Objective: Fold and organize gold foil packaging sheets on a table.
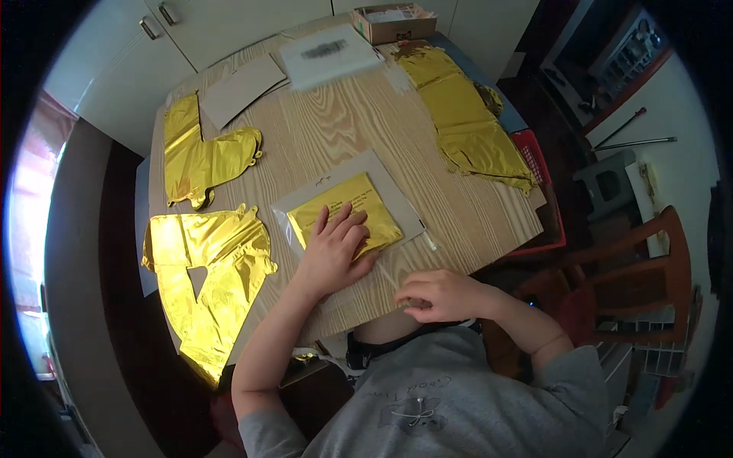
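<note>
We cannot tell if the curled right hand [439, 295] pinches anything (fingertips hidden), left hand [334, 248] spread flat on the folded gold foil packet [345, 212], gold foil balloons [206, 267] around, cardboard box [394, 23] cut off at the table [458, 214] edge.

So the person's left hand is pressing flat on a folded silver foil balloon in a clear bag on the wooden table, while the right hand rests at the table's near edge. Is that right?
Not quite: the folded foil balloon is gold, not silver, as the head view shows. The rest holds: the left hand lies flat on it in its clear bag, on the wooden table, and the right hand rests at the table's near edge.
</note>
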Available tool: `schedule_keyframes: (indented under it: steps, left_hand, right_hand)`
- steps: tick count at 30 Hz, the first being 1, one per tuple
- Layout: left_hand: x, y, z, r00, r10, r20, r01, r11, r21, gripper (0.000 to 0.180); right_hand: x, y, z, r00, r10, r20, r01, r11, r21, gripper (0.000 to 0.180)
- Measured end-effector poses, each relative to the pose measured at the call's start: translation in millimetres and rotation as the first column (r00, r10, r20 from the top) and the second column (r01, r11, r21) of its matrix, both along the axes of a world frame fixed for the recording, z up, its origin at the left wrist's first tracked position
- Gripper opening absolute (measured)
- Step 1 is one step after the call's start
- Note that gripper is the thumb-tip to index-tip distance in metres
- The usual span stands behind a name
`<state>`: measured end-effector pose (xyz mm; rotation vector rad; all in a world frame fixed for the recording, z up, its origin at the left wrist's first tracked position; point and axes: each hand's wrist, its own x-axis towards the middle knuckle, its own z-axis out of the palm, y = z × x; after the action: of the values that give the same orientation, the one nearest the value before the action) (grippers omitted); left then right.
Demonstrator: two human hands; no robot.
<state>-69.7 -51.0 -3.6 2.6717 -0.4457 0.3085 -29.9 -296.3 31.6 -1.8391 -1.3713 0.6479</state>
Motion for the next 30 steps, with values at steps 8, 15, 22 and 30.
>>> schedule_keyframes:
  steps: [8,15,22,30]
  left_hand:
    - [-0.9,-0.1,3.6,1.000,-0.003,-0.029,0.003,1.000,-0.013,0.034]
    - [-0.5,-0.7,0.7,0.999,-0.032,-0.006,0.032,0.999,-0.004,0.024]
    - [0.4,-3.1,4.0,0.999,-0.036,0.011,0.036,0.999,0.024,0.027]
    - [0.5,-2.4,-0.2,1.000,-0.019,0.011,0.019,1.000,-0.014,0.025]
  right_hand:
    - [13.6,1.6,-15.2,0.953,-0.136,0.270,0.125,0.990,0.057,0.017]
    - [46.0,-3.6,-26.0,0.895,-0.265,0.359,0.234,0.964,0.127,0.020]
    - [65.9,2.8,-27.0,0.805,-0.238,0.544,0.189,0.971,0.145,0.027]
    - [71.6,4.5,-27.4,0.684,-0.176,0.708,0.078,0.983,0.168,0.033]
